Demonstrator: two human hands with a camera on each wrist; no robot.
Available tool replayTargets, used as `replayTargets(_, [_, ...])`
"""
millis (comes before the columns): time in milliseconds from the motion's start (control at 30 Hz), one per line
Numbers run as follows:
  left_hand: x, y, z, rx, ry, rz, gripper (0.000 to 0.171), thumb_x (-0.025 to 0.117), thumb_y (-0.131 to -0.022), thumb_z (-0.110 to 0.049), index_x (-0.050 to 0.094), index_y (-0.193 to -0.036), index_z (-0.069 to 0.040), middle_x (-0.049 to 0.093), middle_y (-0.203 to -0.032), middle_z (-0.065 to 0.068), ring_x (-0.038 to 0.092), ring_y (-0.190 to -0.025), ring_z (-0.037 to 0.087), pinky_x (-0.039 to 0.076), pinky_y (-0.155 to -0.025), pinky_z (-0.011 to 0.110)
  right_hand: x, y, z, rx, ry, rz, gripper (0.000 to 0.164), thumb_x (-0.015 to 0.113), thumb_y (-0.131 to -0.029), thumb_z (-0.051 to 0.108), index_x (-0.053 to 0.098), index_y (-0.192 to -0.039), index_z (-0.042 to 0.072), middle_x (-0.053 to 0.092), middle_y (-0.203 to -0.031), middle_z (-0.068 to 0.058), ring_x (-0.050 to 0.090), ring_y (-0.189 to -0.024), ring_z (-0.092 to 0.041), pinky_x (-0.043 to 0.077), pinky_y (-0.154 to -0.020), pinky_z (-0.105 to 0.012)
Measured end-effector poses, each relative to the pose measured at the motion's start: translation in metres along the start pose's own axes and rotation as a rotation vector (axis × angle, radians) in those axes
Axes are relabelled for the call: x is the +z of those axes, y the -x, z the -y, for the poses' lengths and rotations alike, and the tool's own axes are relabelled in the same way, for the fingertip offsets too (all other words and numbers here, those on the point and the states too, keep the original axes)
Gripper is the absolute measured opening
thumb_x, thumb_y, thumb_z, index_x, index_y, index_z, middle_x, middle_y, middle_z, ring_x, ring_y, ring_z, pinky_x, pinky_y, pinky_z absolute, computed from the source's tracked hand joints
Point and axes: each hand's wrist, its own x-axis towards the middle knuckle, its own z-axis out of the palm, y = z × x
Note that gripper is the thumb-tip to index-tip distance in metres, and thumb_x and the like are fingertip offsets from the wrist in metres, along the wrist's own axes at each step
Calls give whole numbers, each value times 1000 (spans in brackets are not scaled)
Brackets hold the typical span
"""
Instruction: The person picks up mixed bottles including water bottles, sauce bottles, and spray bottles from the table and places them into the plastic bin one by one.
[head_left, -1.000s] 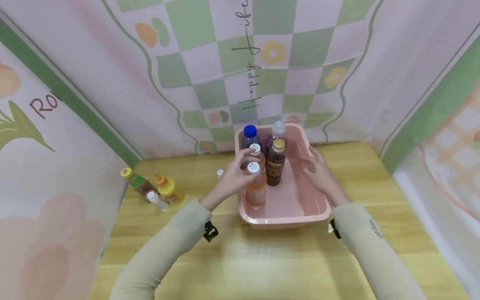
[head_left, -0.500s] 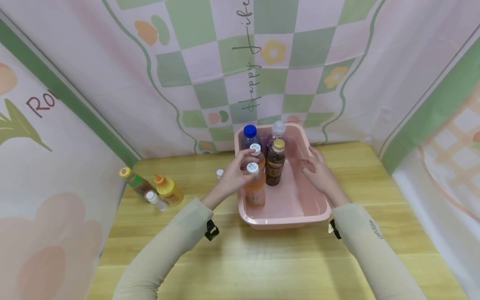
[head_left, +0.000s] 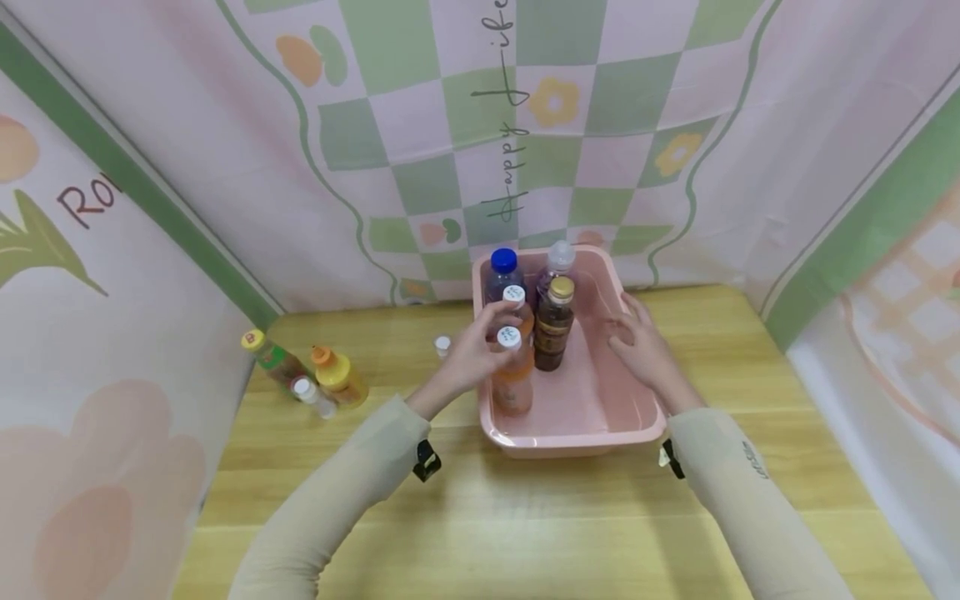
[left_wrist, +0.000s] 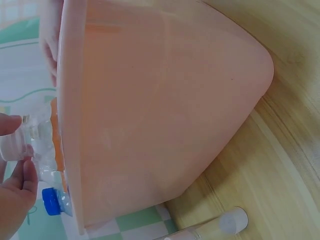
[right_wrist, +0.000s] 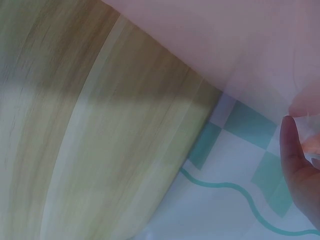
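Observation:
A pink plastic basin [head_left: 577, 440] holds several bottles. My left hand [head_left: 480, 348] pinches the near clear bottle with orange liquid [head_left: 513, 392] around its white-capped top, thumb on the near side and fingers on the far side. Right behind it stands a similar white-capped bottle [head_left: 513, 295]. A dark brown bottle with a gold cap [head_left: 552, 333] is to their right. Further back are a blue-capped bottle [head_left: 504, 262] and a clear-capped purple one [head_left: 561, 255]. My right hand [head_left: 641, 348] holds the basin's right rim, with fingers on both sides of the wall.
On the wooden table [head_left: 480, 517], left, stand a yellow-capped bottle [head_left: 276, 357], a yellow squeeze bottle with orange cap [head_left: 336, 379] and a small white-capped bottle [head_left: 313, 396]. Another small white-capped bottle [left_wrist: 232, 221] is beside the basin. Patterned cloth [head_left: 420, 133] hangs behind.

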Motion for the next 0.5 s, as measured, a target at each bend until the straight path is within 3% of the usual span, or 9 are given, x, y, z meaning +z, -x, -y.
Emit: replayTargets(500, [-2, 2, 2, -27, 20, 8, 70, 64, -81, 7, 36, -142, -12, 57, -130, 19, 56, -120, 31, 49, -102, 39, 0, 0, 1, 2, 1, 2, 41, 50, -92, 8, 50, -131, -6, 6, -160, -20, 22, -137, -56, 25, -107, -70])
